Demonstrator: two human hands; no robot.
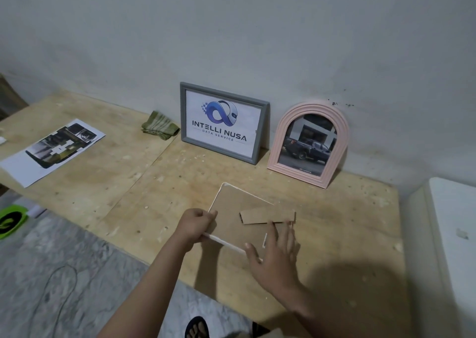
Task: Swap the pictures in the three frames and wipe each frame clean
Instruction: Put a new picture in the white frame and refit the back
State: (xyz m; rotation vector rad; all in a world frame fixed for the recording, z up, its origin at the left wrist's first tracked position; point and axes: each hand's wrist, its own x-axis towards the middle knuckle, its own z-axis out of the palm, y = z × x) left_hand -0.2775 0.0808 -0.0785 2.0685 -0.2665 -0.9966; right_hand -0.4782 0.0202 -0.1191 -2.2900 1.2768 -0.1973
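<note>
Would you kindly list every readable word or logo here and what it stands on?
"INTELLI NUSA": print in the grey frame.
"DATA SERVICE": same print, smaller line below.
"TOYOTA": bottom of the truck picture in the pink arched frame.
Loose printed sheet: no text legible.

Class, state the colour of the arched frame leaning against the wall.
Pale pink. The arched frame shows best in the head view, the only one.

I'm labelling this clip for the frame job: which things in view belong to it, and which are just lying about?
Belongs to the job:
- white frame, face down, held by left hand and right hand
- grey frame
- pink arched frame
- loose printed picture
- green cloth

Just lying about:
- green and black object on the floor
- cable
- white cabinet
</note>
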